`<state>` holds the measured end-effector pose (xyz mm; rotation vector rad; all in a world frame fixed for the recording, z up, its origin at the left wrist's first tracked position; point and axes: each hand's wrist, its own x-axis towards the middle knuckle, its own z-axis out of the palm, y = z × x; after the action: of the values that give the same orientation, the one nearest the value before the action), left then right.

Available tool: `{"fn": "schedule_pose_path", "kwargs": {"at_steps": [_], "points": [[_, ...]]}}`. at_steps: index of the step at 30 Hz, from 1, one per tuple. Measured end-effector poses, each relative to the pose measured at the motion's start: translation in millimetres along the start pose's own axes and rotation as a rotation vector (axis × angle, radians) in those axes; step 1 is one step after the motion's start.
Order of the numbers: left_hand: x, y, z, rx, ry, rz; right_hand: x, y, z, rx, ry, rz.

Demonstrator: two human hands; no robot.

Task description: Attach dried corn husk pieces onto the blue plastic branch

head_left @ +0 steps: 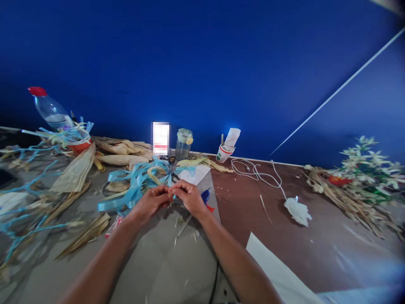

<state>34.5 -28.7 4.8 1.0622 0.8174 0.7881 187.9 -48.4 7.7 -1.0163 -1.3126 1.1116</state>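
Observation:
My left hand (151,203) and my right hand (189,197) meet over the grey tabletop, fingertips pinched together. Something small and pale is between them, mostly hidden by the fingers, and I cannot make out its kind. Loops of light blue ribbon (133,191) lie just behind and left of my left hand. Black-handled scissors (171,159) rest among the ribbon at the back. Beside my right hand is a blue tool with a red part (205,195), partly covered by the hand. A white sheet of paper (198,174) lies behind it.
Dried husks (123,148), blue-wrapped stems (31,230) and a clear bottle with a red cap (50,107) crowd the left. A glass jar (184,143) and a paper cup (224,153) stand along the blue wall. A white cable (257,171) and artificial flowers (368,160) lie right.

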Motion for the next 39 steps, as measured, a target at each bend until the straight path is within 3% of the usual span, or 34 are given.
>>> {"fn": "schedule_pose_path", "kwargs": {"at_steps": [5,10,23,29,39], "points": [[1,1,3,0.071,0.005,0.027,-1,-1,1,-0.105,0.09,0.009],[-1,6,8,0.127,0.041,0.048,-2,2,1,-0.287,0.172,-0.107],[4,-4,9,0.254,0.074,0.134,-3,2,5,-0.532,0.244,-0.182],[4,-4,7,0.264,0.136,0.169,-6,1,11,-0.469,0.265,-0.179],[2,2,2,-0.037,0.253,0.171,-7,4,18,-0.157,0.27,0.021]]}}
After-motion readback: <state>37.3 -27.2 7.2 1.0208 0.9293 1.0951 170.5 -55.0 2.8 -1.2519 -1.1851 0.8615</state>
